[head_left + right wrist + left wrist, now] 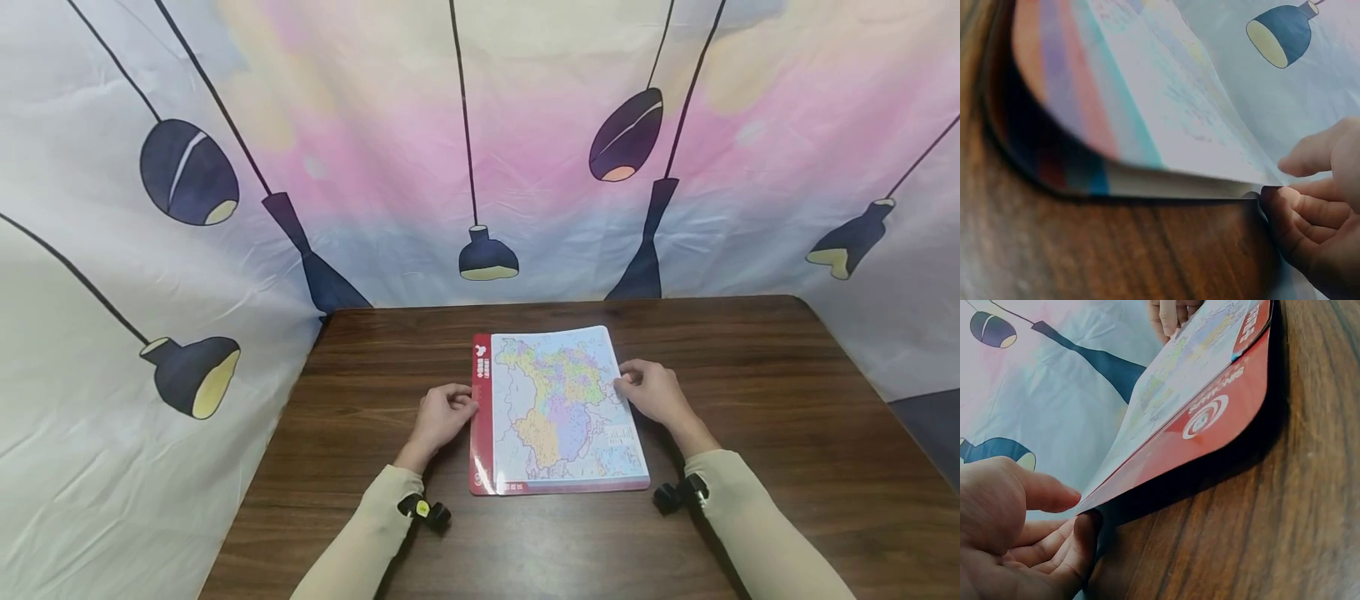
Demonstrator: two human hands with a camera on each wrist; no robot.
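A map book (558, 408) with a red spine strip lies flat on the dark wooden table (765, 383), in the middle. My left hand (465, 404) is at its left, red edge. In the left wrist view the left hand (1082, 515) has its thumb above and its fingers under that edge of the map book (1210, 419), pinching it. My right hand (626, 385) is at the book's right edge. The right wrist view shows the right hand (1279, 181) with its thumb on the top page of the map book (1147, 106) and its curled fingers against the page edge.
A printed cloth backdrop (480, 125) with dark lamp shapes hangs behind the table and down both sides. Small black cameras sit on my left wrist (426, 510) and right wrist (678, 493). Bare wood lies on either side of the book.
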